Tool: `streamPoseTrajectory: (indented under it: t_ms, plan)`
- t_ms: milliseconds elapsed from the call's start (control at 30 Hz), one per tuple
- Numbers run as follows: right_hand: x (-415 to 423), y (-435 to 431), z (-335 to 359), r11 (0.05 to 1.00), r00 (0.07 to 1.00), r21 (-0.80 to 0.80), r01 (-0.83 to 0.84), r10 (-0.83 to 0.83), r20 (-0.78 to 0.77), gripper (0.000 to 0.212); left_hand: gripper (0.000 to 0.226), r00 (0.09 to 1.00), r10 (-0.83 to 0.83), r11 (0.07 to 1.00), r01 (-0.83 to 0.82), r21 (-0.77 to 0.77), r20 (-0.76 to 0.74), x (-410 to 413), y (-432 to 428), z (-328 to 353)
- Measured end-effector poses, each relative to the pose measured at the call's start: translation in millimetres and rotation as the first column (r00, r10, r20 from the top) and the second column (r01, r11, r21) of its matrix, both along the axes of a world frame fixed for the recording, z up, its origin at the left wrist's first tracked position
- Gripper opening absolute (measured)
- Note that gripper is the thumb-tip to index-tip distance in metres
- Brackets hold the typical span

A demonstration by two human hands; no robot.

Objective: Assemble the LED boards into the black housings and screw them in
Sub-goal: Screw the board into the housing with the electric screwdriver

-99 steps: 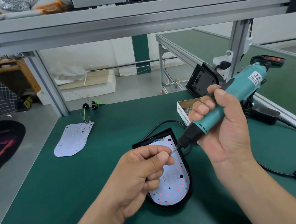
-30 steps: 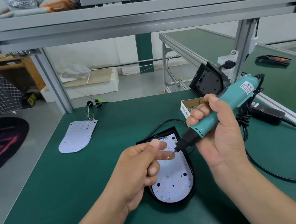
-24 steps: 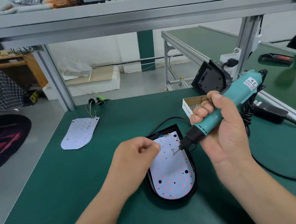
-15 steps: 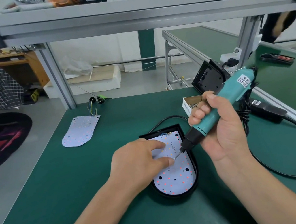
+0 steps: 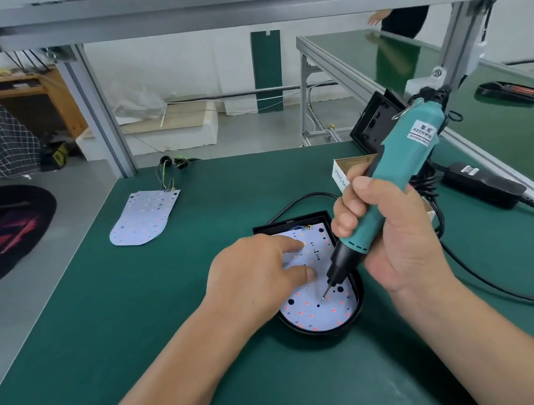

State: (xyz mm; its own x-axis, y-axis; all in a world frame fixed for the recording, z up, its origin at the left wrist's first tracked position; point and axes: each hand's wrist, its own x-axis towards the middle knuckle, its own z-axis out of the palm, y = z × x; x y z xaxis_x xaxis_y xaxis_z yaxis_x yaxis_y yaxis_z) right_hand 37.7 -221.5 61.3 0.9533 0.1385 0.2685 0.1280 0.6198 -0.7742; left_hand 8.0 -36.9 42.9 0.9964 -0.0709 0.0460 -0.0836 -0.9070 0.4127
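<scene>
Black housing [image 5: 360, 306] on green bench holds LED board [image 5: 321, 308]. L hand [image 5: 255, 273] presses straight fingers onto board; R hand [image 5: 393, 232], fist-wrapped, grips teal screwdriver [image 5: 397, 179], tilted, bit on board. Spare board [image 5: 144, 217] lies beyond housing, far-left.

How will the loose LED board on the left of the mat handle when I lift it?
The loose LED board looks thin and flat: probably light and fairly stiff, but awkward to pinch off the mat. Its wires at the far end will likely dangle and could snag.
</scene>
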Motion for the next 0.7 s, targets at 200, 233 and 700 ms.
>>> streamPoseTrajectory:
  t_ms: [200, 233, 700]
  plan:
    - [-5, 5, -1, 0.999, 1.000, -0.053, -0.009, 0.010, 0.020, 0.012, 0.054, 1.000, -0.008, 1.000, 0.007, 0.024, 0.016, 0, -1, -2]
    - [-7, 6, 0, 0.998, 1.000, -0.062, -0.009, 0.011, 0.026, 0.012, 0.054, 1.000, -0.009, 1.000, 0.009, 0.025, 0.016, 1, -1, -3]
    - [-21, 27, 12, 0.899, 0.906, -0.393, -0.192, 0.317, 0.282, 0.005, 0.039, 1.000, 0.014, 0.994, -0.015, 0.105, 0.004, -3, -10, 4]
